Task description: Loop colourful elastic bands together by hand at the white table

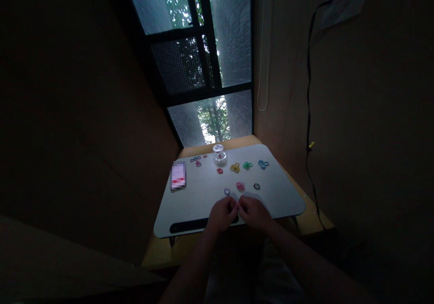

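Note:
My left hand and my right hand are close together above the front of a white lap table. The fingers of both are curled into a pinch, their tips meeting. Whatever lies between them is too small and dark to make out. Just beyond my hands lie small coloured loops that look like hair ties: a purple one, a pink cluster and a dark one. Farther back sit red loops, a yellow pile, a green pile and blue loops.
A clear round jar stands near the back edge. Mixed loops lie at the back left, above a blurred phone-like rectangle. The table has a dark slot along its front. Behind is a window; a black cord hangs at right.

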A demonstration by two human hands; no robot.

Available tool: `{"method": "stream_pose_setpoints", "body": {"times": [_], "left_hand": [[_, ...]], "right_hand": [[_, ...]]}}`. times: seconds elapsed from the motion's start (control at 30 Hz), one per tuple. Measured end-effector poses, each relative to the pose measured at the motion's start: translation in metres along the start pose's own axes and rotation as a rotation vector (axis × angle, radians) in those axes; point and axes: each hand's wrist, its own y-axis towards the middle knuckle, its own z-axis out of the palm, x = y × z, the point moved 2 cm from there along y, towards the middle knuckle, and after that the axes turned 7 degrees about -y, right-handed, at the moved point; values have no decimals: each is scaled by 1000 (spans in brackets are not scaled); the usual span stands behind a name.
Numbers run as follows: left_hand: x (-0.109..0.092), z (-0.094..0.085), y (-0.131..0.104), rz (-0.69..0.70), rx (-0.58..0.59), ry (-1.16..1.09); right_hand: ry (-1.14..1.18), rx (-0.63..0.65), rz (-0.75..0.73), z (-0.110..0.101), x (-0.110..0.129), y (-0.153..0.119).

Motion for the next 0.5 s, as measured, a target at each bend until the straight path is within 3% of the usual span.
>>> {"method": "stream_pose_setpoints", "body": {"times": [0.5], "left_hand": [[1, 1, -1, -2, 1, 19]], "right_hand": [[11, 0, -2, 1, -1, 0]]}}
